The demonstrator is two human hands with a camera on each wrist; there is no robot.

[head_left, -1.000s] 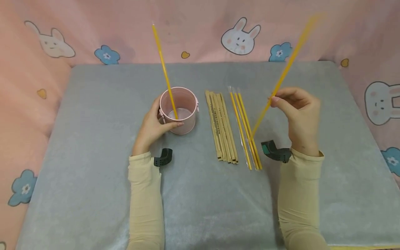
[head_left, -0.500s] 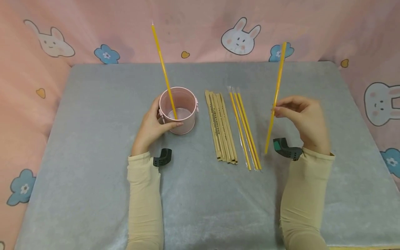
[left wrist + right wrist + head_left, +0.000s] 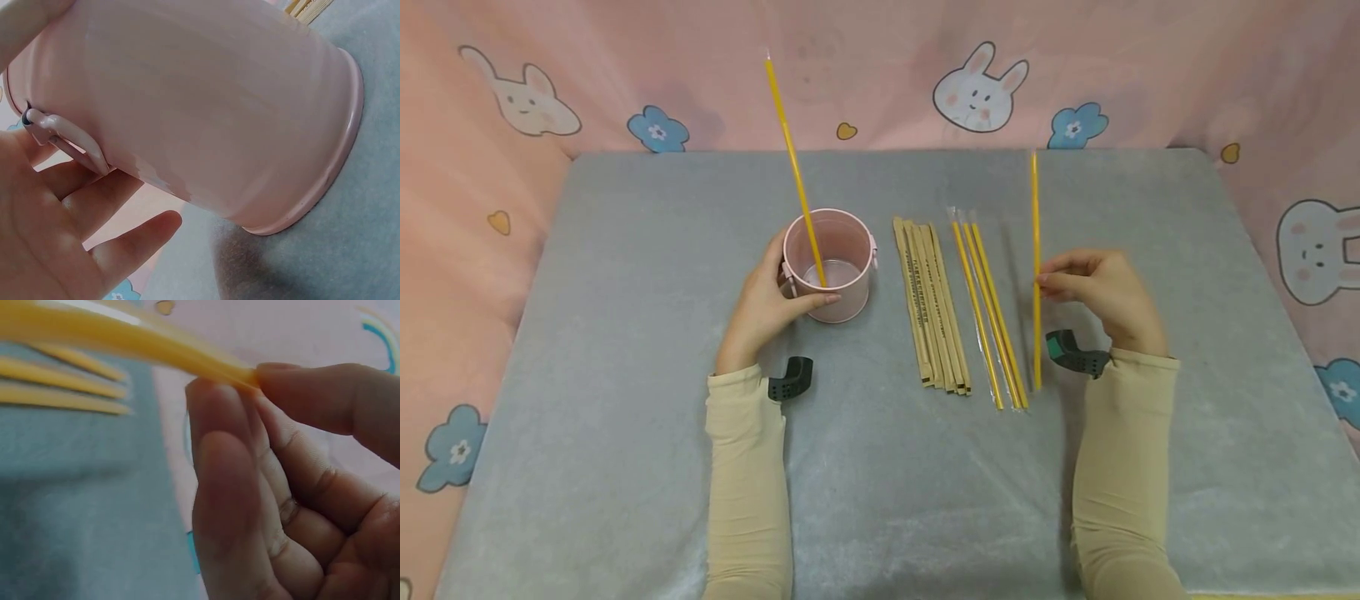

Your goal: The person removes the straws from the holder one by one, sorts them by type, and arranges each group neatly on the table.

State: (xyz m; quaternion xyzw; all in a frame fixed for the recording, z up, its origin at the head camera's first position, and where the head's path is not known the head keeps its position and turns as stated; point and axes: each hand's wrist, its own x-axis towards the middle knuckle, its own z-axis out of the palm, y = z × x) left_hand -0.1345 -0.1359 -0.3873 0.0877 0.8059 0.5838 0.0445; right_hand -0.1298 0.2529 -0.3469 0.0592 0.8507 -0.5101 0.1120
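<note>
My left hand grips a small pink pail from its left side, thumb across the front. In the left wrist view the pail's pink wall fills most of the picture, with its handle by my fingers. One yellow straw in a clear sleeve leans inside the pail, its top rising well above the rim. My right hand pinches another yellow straw near its middle, between thumb and fingertips. That straw points away from me, just right of several wrapped yellow straws. The right wrist view shows the pinch close up.
Several brown paper-wrapped sticks with printed text lie side by side between the pail and the yellow straws. A grey cloth covers the table. Behind and beside it hangs a pink curtain with rabbits and flowers.
My right hand has come down toward the table and left, and its straw has swung from a rightward slant to nearly straight ahead. The left hand and pail have stayed put.
</note>
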